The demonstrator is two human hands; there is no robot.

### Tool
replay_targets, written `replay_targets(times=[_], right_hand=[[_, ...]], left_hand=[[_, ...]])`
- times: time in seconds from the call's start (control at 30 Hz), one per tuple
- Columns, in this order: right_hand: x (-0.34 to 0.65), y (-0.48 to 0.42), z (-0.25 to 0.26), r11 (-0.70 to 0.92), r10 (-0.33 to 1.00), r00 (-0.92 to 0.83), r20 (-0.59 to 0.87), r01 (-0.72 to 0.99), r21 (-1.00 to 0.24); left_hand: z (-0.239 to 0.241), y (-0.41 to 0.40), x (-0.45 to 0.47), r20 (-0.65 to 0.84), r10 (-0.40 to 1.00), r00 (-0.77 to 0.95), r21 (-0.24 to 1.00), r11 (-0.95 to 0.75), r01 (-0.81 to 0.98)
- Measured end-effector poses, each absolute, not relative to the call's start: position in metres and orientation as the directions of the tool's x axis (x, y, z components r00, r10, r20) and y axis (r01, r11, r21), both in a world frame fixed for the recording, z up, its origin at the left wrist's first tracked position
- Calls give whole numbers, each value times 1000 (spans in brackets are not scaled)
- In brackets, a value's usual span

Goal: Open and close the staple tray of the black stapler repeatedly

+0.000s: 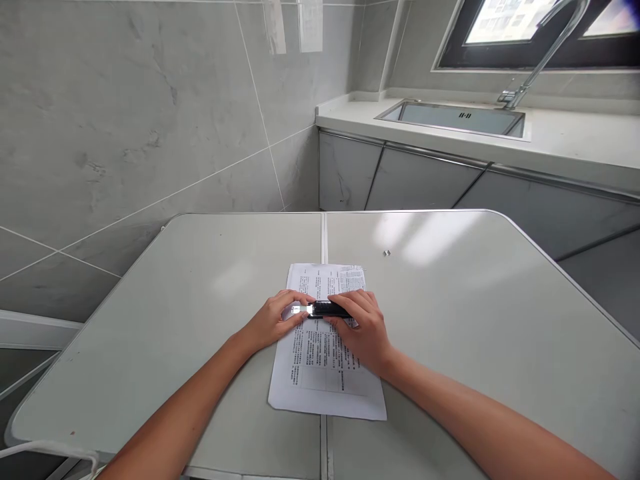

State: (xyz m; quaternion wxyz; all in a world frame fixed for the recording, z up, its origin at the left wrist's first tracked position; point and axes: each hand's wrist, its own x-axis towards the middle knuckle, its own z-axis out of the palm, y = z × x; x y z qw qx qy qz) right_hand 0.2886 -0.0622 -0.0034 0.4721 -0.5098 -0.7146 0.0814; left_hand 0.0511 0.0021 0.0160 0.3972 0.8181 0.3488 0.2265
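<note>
Over a printed sheet of paper (320, 363), which may be a thin stack, a black stapler (327, 309) lies crosswise between my hands. Its left end is a shiny, pale metallic part. My left hand (279, 317) pinches that end between thumb and fingers. The black body is gripped by my right hand (364, 328), whose fingers hide its right end. Further back and to the right on the tabletop sit small silvery bits (387, 253) that look like staples.
The white folding table (150, 347) has a seam down its middle, with the paper across it. Beyond the table's far right edge stands a counter (575, 133) with a sink (450, 120) and a faucet (543, 60). A grey tiled wall (150, 100) rises at left.
</note>
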Motion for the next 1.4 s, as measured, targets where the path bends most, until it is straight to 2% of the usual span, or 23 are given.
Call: replay_targets(times=[0.27,0.57,0.8,0.97,1.2,1.4], right_hand=[[289,-63,-4,455,816,-34,577,653,-605],[289,-63,-5,470,810,-41,585,644,-604],[289,-62,-4,469,805,-37,592,651,-597],[289,-61,-5,472,808,-41,588,643,-603],[291,-60,-5,429,832,-4,555,639,-638],[291,-60,-4,436,829,-12,560,641,-632]], left_hand=[[15,3,52,167,736,656,830,-464,309],[17,3,55,128,743,657,816,-455,355],[19,3,55,170,722,671,751,-536,386],[20,10,43,261,634,728,648,-674,355],[18,23,28,382,423,822,435,-867,244],[26,28,22,446,390,805,392,-894,216]])
